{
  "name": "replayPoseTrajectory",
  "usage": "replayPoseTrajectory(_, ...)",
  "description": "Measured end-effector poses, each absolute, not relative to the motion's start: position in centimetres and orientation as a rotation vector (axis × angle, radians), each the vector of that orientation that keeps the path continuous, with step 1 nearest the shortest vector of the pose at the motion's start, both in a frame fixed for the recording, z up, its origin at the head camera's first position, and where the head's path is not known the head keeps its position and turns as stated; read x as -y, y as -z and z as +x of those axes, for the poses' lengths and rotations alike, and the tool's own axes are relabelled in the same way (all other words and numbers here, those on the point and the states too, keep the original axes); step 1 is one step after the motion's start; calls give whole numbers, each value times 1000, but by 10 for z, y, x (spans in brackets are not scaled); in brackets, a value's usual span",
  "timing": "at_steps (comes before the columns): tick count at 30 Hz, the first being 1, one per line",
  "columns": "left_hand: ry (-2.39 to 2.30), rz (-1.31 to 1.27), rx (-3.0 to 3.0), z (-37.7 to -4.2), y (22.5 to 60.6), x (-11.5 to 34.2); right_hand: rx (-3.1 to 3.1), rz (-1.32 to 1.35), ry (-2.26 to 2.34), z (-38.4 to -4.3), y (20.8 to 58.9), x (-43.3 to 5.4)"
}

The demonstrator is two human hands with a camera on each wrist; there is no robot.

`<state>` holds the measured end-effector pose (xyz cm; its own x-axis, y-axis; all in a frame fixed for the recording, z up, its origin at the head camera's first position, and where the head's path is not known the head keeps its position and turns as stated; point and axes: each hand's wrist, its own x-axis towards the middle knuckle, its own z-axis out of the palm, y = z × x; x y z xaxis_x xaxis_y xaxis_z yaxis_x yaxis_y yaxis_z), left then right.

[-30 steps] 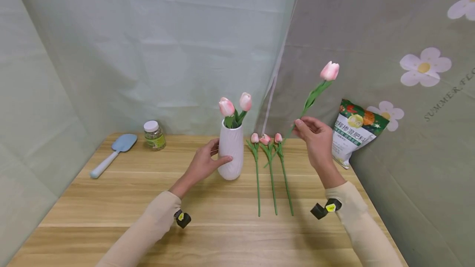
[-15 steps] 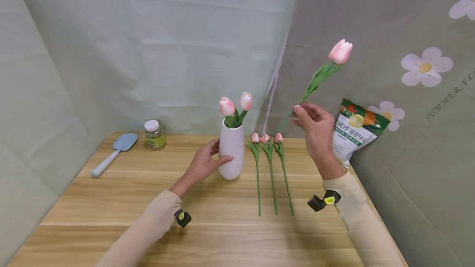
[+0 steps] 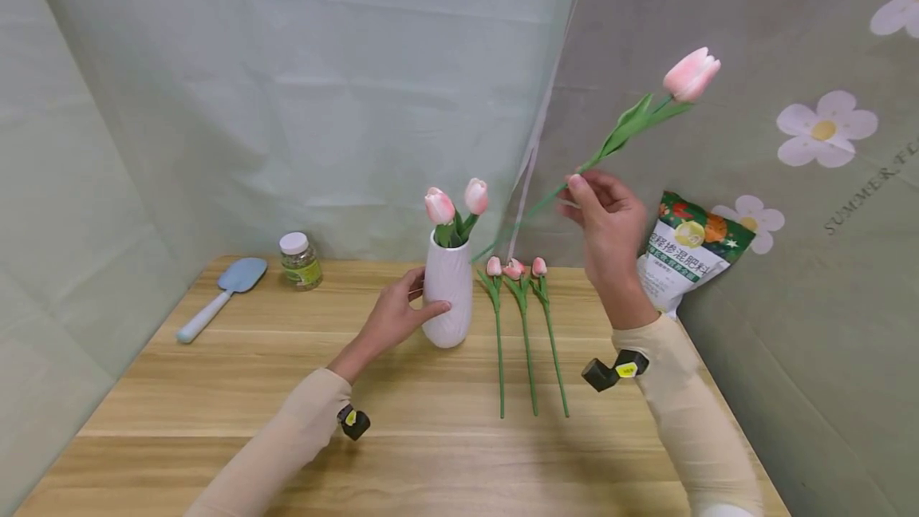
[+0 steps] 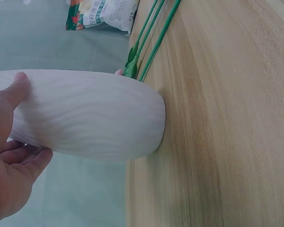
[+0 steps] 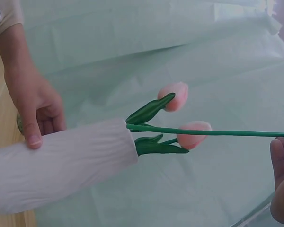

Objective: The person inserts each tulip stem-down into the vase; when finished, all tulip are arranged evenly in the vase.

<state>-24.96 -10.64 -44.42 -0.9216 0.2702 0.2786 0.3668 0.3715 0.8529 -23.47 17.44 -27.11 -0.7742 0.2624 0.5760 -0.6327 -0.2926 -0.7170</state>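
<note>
A white ribbed vase [image 3: 448, 301] stands upright on the table, with two pink tulips [image 3: 439, 207] in its mouth. My left hand [image 3: 402, 309] grips its side, the thumb across the front and the fingers partly hidden behind; the left wrist view shows this hand [image 4: 14, 156] close up. Raised to the right, my right hand [image 3: 613, 234] pinches the green stem of another pink tulip [image 3: 632, 128]. That tulip slants, bloom up and right. In the right wrist view its stem [image 5: 236, 134] ends by the vase rim [image 5: 131, 142]; whether they touch, I cannot tell.
Three tulips [image 3: 527, 341] lie side by side on the wooden table [image 3: 402, 453], right of the vase. A fertilizer bag [image 3: 685, 254] leans at the right wall. Back left are a white-lidded jar [image 3: 300, 262] and a blue trowel [image 3: 222, 299].
My right hand has risen with its tulip, whose bloom has moved up and right. The stem has tilted, and its lower end has swung left to the vase. My left hand stays put.
</note>
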Motion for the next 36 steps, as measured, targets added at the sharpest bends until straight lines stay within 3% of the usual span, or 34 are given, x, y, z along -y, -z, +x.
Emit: replayPoseTrajectory(36,1594,-540,2560,-249,442,106,1684,578,-1897,-262,299,-134)
